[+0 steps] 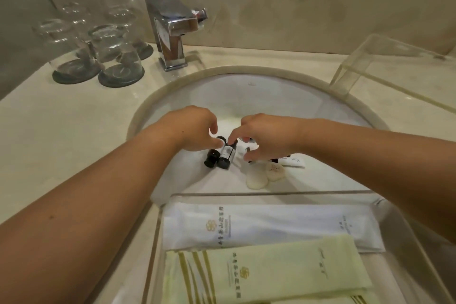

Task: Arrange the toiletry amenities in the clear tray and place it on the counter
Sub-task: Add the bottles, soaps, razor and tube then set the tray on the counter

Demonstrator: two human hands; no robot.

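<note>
Two small dark bottles (pixel 220 154) lie side by side in the white sink basin (pixel 271 96). My left hand (pixel 197 128) reaches down over them, with curled fingers touching the cap of the left bottle. My right hand (pixel 266 136) pinches the top of the right, labelled bottle. Two pale soap pieces (pixel 265 175) and a white tube (pixel 293 161) lie in the basin just right of the bottles. The clear tray (pixel 158 242) sits at the near edge. It holds a white packet (pixel 259 227) and a pale green packet (pixel 271 271).
Several upturned glasses on dark coasters (pixel 98 57) stand at the back left of the counter. A chrome faucet (pixel 172 32) rises behind the sink. A clear acrylic stand (pixel 385 64) sits at the back right.
</note>
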